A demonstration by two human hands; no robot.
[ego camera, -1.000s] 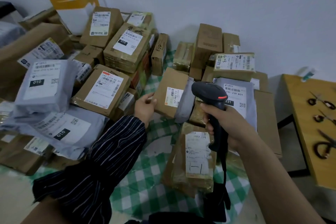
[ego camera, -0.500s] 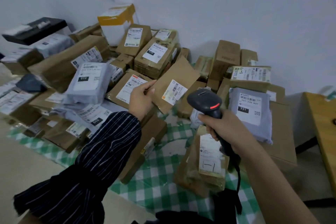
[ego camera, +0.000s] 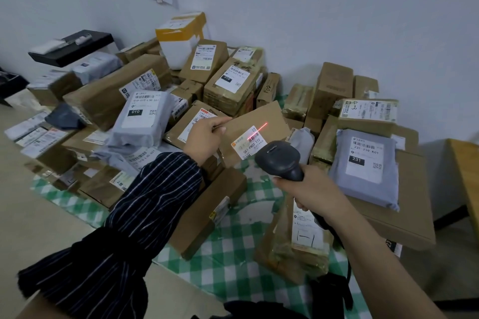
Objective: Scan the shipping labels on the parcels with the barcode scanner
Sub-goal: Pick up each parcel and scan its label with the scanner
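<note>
above the cloth's [ego camera: 228,254] middle, a flat parcel [ego camera: 259,118] is pinched by the left hand [ego camera: 204,137], its label [ego camera: 248,142] lit by the barcode scanner [ego camera: 278,156] gripped in the right hand [ego camera: 308,189]; piled parcels [ego camera: 228,85] seemingly await scanning.

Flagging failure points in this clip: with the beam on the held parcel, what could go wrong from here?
The red laser line crosses only the upper part of the label and runs onto bare cardboard, so the read may fail.
The left hand pinches the flat parcel at one corner only; it could tilt or slip.
The scanner might catch a neighbouring label.
</note>
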